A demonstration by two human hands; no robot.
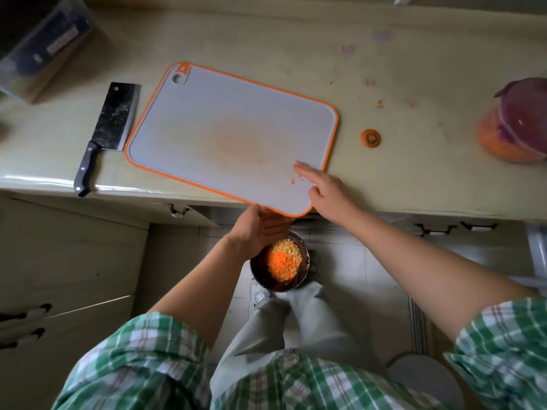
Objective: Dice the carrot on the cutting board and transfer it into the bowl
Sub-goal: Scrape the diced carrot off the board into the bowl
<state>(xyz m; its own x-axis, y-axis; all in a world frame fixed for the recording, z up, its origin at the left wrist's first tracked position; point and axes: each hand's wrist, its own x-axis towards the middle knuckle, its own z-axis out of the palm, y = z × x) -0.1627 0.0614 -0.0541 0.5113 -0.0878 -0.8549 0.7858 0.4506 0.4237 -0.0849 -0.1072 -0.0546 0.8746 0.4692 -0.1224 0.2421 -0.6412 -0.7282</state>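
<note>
The bowl (306, 257) sits below the left hand (260, 229), lower than the tabletop (414, 179) edge; it contains a heap of diced carrot (283, 261), orange with paler yellow pieces on the far side; what supports the bowl cannot be determined, as the left wrist overlaps its left rim. The left fingers (278, 224) are extended and loosely together, holding nothing, positioned just under the near corner of the cutting board (231, 128), which overhangs the tabletop edge. The right hand (322, 187) rests flat on the board near that corner; its fingers (302, 168) are straight and spread narrowly, gripping nothing. A few carrot bits (293, 181) lie on the board just left of the right fingers. A carrot end (370, 138) lies on the tabletop beyond and right of the right fingers, off the board. A cleaver (114, 119) lies well left of the left fingers, beside the board. A purple-lidded container (515, 125) with orange contents stands far right, cut off by the frame edge; its contents are blurred.
</note>
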